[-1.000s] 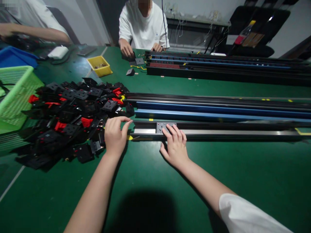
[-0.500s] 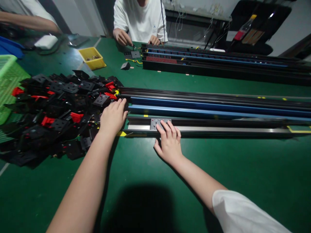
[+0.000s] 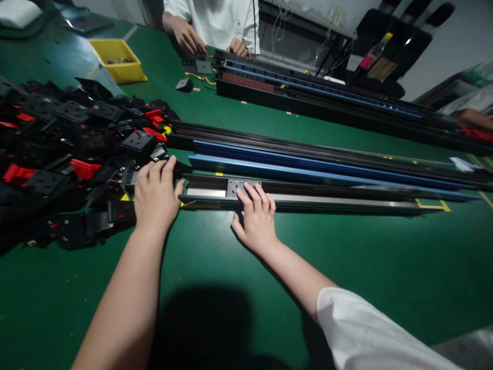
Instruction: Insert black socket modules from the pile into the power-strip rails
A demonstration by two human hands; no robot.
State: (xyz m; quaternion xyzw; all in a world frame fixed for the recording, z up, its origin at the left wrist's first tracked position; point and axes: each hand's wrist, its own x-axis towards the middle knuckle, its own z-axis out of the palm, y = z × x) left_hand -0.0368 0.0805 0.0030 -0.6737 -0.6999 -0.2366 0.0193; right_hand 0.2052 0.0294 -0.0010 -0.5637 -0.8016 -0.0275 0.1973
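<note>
My right hand rests with spread fingertips on a dark grey socket module, which lies in the long black channel nearest me. At the right edge of the pile of black and red socket parts is my left hand, its thumb apart and its fingertips bent over dark parts. Whether those fingertips grip anything is hidden. Blue rails run just behind the black channel.
Across the green table, a person in a white shirt works at another long black channel. A yellow bin stands behind the pile. A bottle is at the back right.
The view has turned to the right, so most things appear shifted left. My left hand has moved left, away from the channel's end and onto the pile's edge. My right hand stays on the module.
</note>
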